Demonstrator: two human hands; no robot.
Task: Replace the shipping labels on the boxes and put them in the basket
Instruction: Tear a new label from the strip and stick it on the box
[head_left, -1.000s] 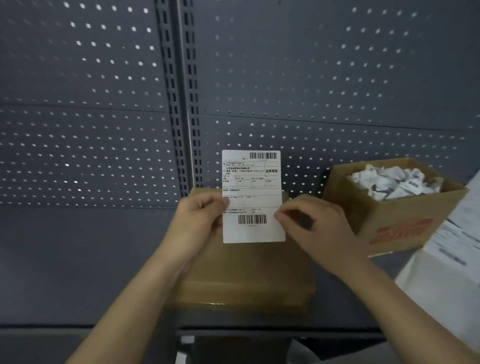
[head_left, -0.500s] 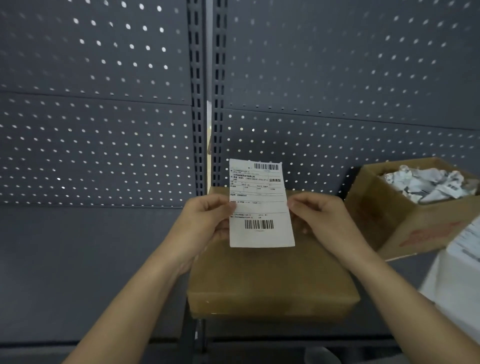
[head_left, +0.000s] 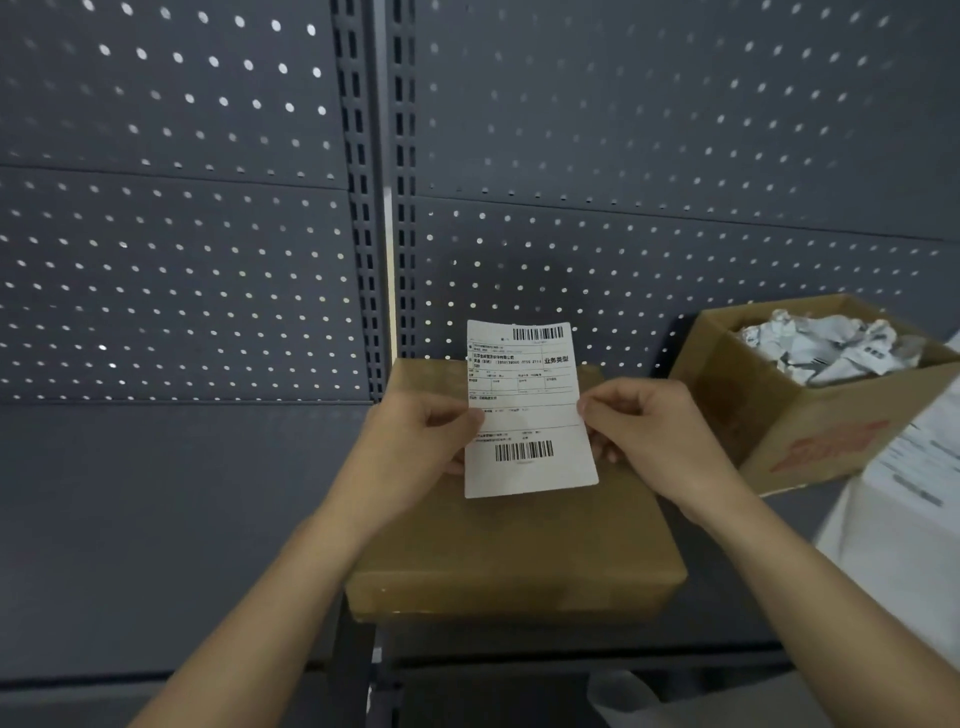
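A white shipping label with two barcodes is held upright above a closed brown cardboard box that lies flat on the dark shelf. My left hand pinches the label's left edge. My right hand pinches its right edge at about the same height. The label's lower part hangs just over the box's top face; I cannot tell whether it touches. No basket is in view.
An open cardboard box full of crumpled white label scraps stands at the right. A white package with a printed sheet sits at the right edge. A grey perforated back panel rises behind the shelf.
My right hand moved from the label's lower right corner up to its right edge. The view shifted, so the box and label sit more to the right and nearer.
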